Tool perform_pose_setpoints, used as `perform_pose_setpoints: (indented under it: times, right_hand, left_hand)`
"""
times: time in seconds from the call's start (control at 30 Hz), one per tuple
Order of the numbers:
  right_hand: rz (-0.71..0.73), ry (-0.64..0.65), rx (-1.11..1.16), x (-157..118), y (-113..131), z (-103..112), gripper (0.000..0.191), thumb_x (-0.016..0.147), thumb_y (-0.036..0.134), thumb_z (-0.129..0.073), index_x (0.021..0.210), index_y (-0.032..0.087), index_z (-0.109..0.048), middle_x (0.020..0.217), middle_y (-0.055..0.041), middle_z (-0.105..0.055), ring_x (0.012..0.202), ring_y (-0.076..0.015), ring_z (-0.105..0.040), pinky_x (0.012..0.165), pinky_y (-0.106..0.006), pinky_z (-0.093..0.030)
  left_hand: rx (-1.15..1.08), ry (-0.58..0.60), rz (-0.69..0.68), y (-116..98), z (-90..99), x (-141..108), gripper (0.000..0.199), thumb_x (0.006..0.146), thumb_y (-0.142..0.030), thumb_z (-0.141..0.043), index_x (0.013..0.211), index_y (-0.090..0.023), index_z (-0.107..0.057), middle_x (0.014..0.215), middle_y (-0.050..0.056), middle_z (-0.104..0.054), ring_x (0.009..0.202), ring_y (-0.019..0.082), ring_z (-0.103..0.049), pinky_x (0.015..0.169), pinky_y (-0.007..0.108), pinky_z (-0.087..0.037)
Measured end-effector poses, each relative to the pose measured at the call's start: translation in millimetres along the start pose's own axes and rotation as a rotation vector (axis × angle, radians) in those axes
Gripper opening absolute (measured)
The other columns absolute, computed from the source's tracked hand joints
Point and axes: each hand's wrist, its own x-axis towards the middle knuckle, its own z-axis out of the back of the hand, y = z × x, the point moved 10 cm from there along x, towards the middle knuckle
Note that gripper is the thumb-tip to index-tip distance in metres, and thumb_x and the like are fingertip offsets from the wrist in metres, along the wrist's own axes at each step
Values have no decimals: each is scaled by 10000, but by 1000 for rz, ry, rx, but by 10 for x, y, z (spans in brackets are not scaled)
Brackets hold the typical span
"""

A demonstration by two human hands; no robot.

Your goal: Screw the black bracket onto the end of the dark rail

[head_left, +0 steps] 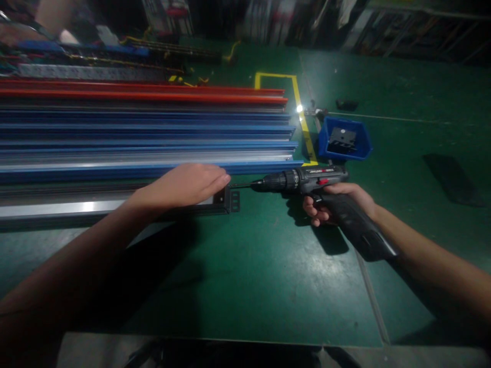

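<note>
My right hand (358, 197) grips a black cordless drill (316, 177) by its handle, fingers wrapped near the trigger. The drill points left, and its long thin bit reaches the end of a black-framed metal profile (88, 207). A black end plate (227, 202) with a slotted tab closes off that end. Across the profile's top, beside the plate, lies my left hand (184, 186), its fingers held together and curved over the far edge. Its thumb is hidden. Whether the bit sits in a screw is too small to tell.
Blue profiles (153, 145) and a red profile (153, 94) lie parallel behind. A blue bin (345, 153) holding black plates stands beyond the drill. Yellow tape (301, 117) marks the green table (261, 286). Another person's arm (53, 18) shows at the far left, near wiring.
</note>
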Motion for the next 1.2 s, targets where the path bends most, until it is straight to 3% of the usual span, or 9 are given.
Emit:
perform_pose_setpoints:
  times: [1.2]
  right_hand:
    - [-15, 17, -3, 4, 5, 33, 422, 975, 363, -632, 1221, 20, -635, 1106, -167, -717, 919, -194, -734, 1020, -374, -552]
  left_hand:
    - [-21, 2, 8, -5, 13, 0, 539, 1087, -494, -233, 926, -185, -645, 933, 69, -697, 803, 209, -619, 750, 325, -418]
